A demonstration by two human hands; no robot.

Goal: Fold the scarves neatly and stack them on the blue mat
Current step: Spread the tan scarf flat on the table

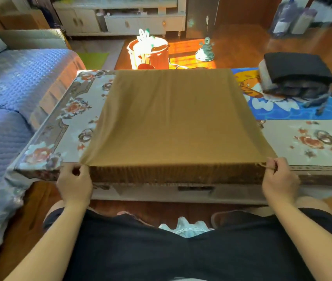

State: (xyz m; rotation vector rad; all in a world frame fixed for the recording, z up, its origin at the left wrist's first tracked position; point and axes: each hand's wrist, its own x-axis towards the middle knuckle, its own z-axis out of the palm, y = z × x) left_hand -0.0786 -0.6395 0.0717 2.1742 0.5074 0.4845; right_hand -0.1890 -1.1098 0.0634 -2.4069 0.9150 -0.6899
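A tan scarf lies spread flat across the middle of the flowered table, its fringed near edge hanging over the table's front. My left hand pinches the scarf's near left corner. My right hand pinches the near right corner. The cloth is pulled taut between them. A blue cartoon-print mat lies at the table's far right. On it sits a stack of folded scarves, a black one on top.
A blue quilted sofa runs along the left of the table. Beyond the table stand a wooden bucket and a small green ornament on the floor. A slipper lies by my knees.
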